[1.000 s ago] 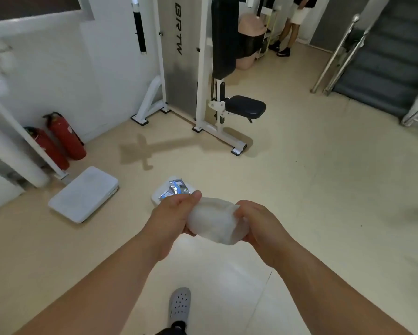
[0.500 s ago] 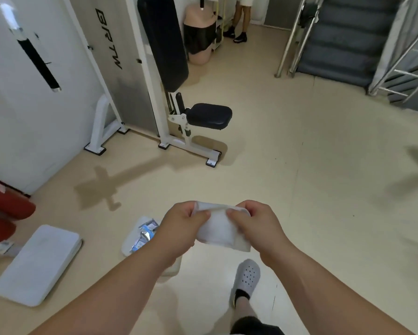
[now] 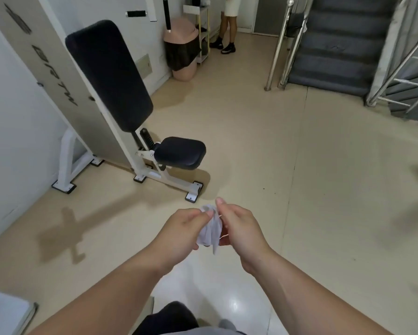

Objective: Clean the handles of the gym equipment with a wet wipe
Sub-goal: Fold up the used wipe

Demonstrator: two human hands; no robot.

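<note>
The wet wipe (image 3: pixel 210 229) is right out front at chest height, caught between the two hands over the bare floor (image 3: pixel 287 165). And there's the change: half a second ago it was stretched flat, a neat pale rectangle. Now it's gathered into a crumpled wad with a tail drooping below. The left hand (image 3: pixel 181 228) has its fingers curled, pinching the top of the bundle. The right hand (image 3: pixel 242 229) closes in from the other side and grips it too, forefinger poking up above the wad. Neither hand is free.

The view has swung as well. The gym machine (image 3: pixel 140 170) is nearer now, with its black backrest pad (image 3: pixel 109 76) and small seat (image 3: pixel 180 152) standing ahead and to the left. The wipe packet on the floor has dropped out of sight. My read: unfolding is over, the wipe is balled up ready to scrub, and the walk to the equipment is on.

No handle has been touched yet. A hanging black handle (image 3: pixel 167 15) shows far back by the wall, well apart from the hands. Behind it are a pink bin (image 3: pixel 181 68), another person's legs (image 3: pixel 227 32) and a steel-railed staircase (image 3: pixel 336 44).
</note>
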